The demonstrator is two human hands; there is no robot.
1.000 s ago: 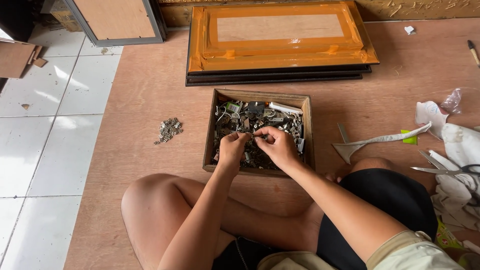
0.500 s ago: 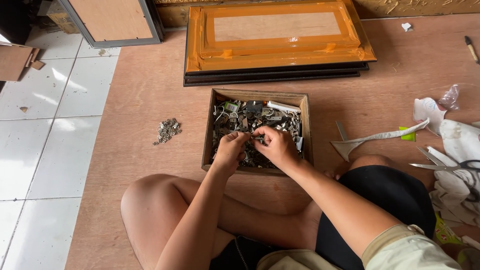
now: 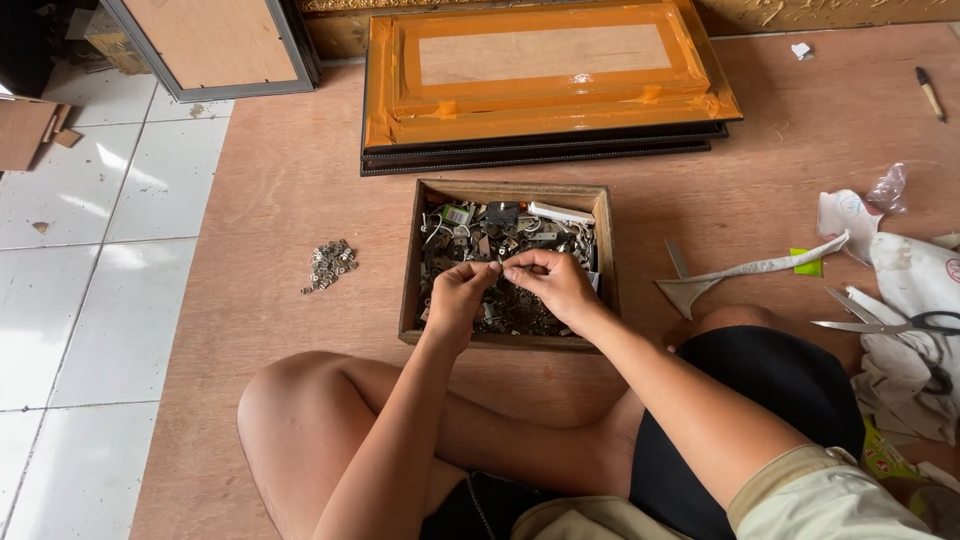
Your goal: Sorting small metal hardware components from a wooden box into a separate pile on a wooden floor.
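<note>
Sitting cross-legged on a brown plywood sheet (image 3: 280,230), a person works with both hands over a shallow wooden box (image 3: 507,192) full of small metal hardware (image 3: 500,235). The left hand (image 3: 458,296) and the right hand (image 3: 556,284) meet above the middle of the box, fingertips drawn together, and between them they pinch a tiny metal piece (image 3: 497,268); it is too small to tell its exact shape. Each hand has thumb and forefinger closed on that piece, with the remaining fingers curled in.

The box lies just beyond the person's bare knee (image 3: 290,400), with its near wall close to the legs. Left of the box, well apart from it, a little pile of silvery clips (image 3: 330,264) sits on the plywood. Far from the person, touching the box's far side or nearly so, a stack of dark frames (image 3: 545,150) carries an orange-taped panel (image 3: 545,70) on top. At the far left, a grey-edged frame (image 3: 215,45) leans over white floor tiles (image 3: 80,250).

To the right of the box, a pale strip with a pointed metal end (image 3: 720,280) lies flat, next to a green scrap (image 3: 806,263). Further right, scissors (image 3: 885,325) rest on crumpled white cloth (image 3: 915,290), and a pencil (image 3: 930,93) lies at the far right.
</note>
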